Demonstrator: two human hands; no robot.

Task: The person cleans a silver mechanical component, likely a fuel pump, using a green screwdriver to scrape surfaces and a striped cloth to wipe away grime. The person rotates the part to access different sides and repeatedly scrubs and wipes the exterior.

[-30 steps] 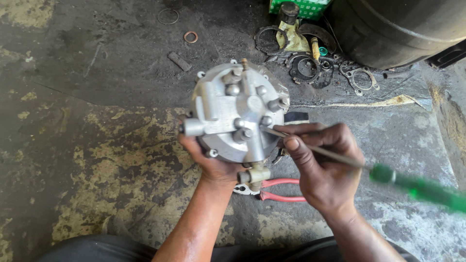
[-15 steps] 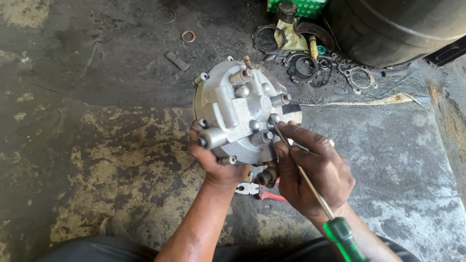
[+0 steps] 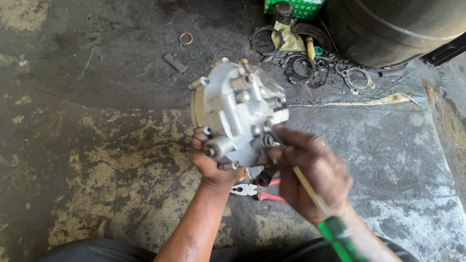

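Round metal housing held above stained concrete floor point(image 3: 97, 145), screwdriver applied

Left hand point(image 3: 211, 162) cups the grey cast housing point(image 3: 233, 114) from beneath, fingers wrapped on its lower rim; right hand point(image 3: 310, 172) pinches a green-handled screwdriver point(image 3: 323, 216), tip blurred at the housing's lower right bolts; red-handled pliers point(image 3: 262, 191) lie on the floor below; loose rings and gaskets point(image 3: 310, 65) lie beyond
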